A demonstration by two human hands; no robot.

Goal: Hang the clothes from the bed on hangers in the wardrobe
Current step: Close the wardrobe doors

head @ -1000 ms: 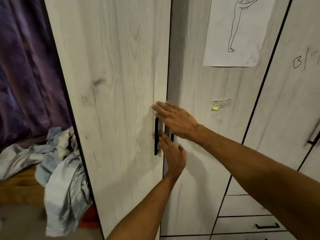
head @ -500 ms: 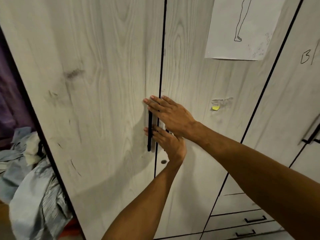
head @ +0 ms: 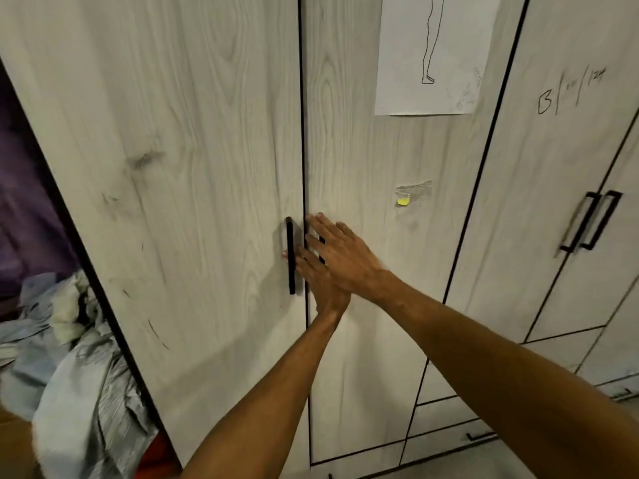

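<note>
A home bedroom, tall pale wood-grain wardrobe (head: 207, 167) with black handles (head: 290, 255), paper figure drawing (head: 428, 63) taped above the right hand (head: 345, 257), rumpled grey cloth heap (head: 69, 375) low to its left, perhaps a purple curtain (head: 27, 219) beyond.

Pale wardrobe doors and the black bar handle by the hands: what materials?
Pale grey-white wardrobe doors: likely laminated board, matte; printed-looking wood grain, dark edge banding. Slim black bar handle: probably painted metal, satin; thin, uniform; could be plastic.
</note>
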